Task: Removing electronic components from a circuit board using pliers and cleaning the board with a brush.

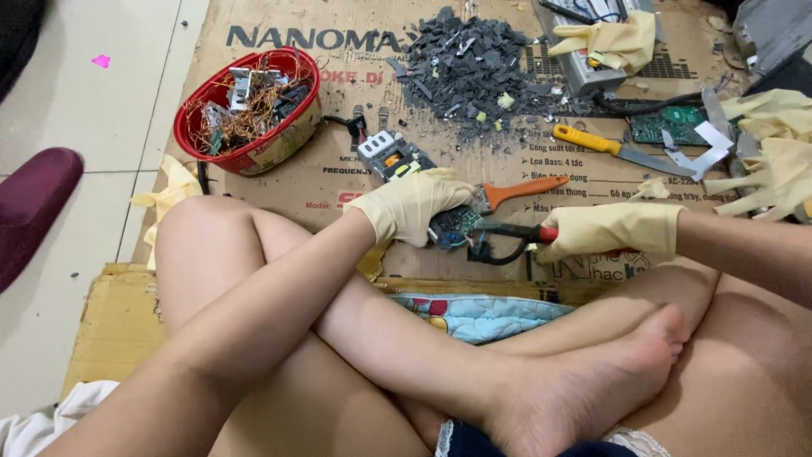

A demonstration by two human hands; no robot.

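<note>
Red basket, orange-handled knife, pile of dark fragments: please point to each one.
Red basket [190, 144], head view, on its near rim.
Orange-handled knife [588, 140], head view, on its handle.
Pile of dark fragments [465, 72], head view, on its middle.

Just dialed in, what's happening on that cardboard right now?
A person sits cross-legged on the floor, both hands gloved. The left hand grips a small green circuit board, and the right hand holds a red-handled tool with its tip against that board. An orange-handled brush lies just behind. On the cardboard sheet sit a red bowl of copper wire and parts, a pile of dark broken fragments and an orange-handled knife.
</note>
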